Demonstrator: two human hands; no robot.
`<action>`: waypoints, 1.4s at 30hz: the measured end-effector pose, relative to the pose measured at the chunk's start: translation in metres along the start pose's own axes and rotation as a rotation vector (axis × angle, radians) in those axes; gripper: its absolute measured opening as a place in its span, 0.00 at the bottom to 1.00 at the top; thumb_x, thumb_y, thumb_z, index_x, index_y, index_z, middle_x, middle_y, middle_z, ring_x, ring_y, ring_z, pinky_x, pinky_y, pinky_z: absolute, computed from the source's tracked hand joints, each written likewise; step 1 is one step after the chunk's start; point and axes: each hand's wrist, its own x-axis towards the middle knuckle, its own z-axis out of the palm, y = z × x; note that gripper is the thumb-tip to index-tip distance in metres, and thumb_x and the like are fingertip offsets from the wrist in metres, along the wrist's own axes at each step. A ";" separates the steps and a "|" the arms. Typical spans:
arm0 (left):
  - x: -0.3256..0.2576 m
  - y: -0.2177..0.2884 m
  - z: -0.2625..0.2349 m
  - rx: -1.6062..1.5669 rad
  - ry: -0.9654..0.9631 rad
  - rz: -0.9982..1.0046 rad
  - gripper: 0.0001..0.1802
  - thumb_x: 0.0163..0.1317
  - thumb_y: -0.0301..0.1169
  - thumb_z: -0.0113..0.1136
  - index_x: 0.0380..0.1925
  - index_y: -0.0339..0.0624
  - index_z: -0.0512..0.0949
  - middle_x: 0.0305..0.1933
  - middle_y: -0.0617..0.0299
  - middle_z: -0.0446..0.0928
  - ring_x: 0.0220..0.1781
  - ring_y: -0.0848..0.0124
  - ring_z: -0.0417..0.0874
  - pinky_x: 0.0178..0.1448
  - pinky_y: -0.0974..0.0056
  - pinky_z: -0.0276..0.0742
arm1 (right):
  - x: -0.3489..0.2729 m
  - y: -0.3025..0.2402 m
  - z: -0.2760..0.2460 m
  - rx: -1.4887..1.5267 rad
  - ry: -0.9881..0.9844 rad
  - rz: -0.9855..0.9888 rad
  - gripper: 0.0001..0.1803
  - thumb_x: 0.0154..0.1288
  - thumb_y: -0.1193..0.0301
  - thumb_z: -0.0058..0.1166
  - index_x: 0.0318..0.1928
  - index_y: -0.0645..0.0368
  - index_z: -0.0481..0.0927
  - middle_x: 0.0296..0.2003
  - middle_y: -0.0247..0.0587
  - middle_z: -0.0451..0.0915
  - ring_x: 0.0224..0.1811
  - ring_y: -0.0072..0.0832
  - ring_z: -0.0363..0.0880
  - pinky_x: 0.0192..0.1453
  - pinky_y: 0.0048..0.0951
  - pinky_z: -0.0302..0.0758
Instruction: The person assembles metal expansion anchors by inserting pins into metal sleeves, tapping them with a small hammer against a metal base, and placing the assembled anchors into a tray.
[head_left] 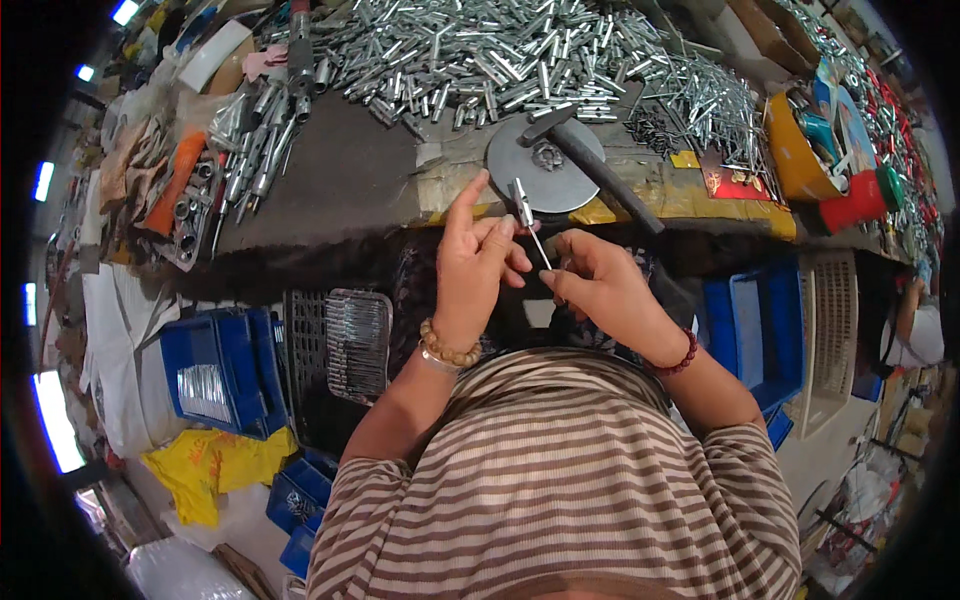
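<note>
Above the near edge of the bench, my left hand (474, 262) holds a short shiny metal tube (521, 203) between thumb and curled fingers, its index finger stretched away from me. A thin metal rod (543, 250) meets the tube's near end and slants toward me; how far it goes in I cannot tell. My right hand (605, 287) pinches the rod's near end between thumb and forefinger. Just beyond the tube lies a round grey metal plate (520, 165). A hammer (603, 172) rests with its head on that plate and its handle pointing toward me at the right.
A heap of metal tubes (500, 55) covers the back of the bench, with thin rods (715, 105) to its right. Hand tools (265, 150) lie at left. A basket of metal pieces (358, 345) and blue bins (215, 365) stand below left; another blue bin (765, 340) is at right.
</note>
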 end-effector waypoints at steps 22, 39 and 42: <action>-0.174 -0.166 -0.330 0.175 1.196 -0.260 0.26 0.59 0.24 0.71 0.56 0.46 0.73 0.30 0.60 0.83 0.20 0.76 0.76 0.21 0.68 0.68 | 0.007 0.044 0.036 -0.043 -0.277 0.000 0.32 0.76 0.71 0.60 0.75 0.65 0.66 0.45 0.36 0.81 0.41 0.19 0.77 0.45 0.23 0.76; -0.148 -0.233 -0.395 0.333 1.206 -0.246 0.20 0.63 0.30 0.74 0.51 0.41 0.76 0.35 0.55 0.83 0.26 0.68 0.84 0.28 0.62 0.80 | 0.008 0.046 0.037 -0.038 -0.284 0.055 0.26 0.76 0.71 0.59 0.70 0.64 0.73 0.45 0.37 0.83 0.42 0.21 0.81 0.46 0.24 0.78; -0.174 -0.246 -0.418 1.051 1.377 0.066 0.19 0.67 0.36 0.71 0.51 0.39 0.77 0.39 0.54 0.83 0.32 0.67 0.85 0.35 0.63 0.82 | 0.011 0.054 0.037 -0.043 -0.303 0.043 0.24 0.75 0.72 0.60 0.68 0.64 0.75 0.44 0.37 0.83 0.43 0.20 0.81 0.47 0.24 0.78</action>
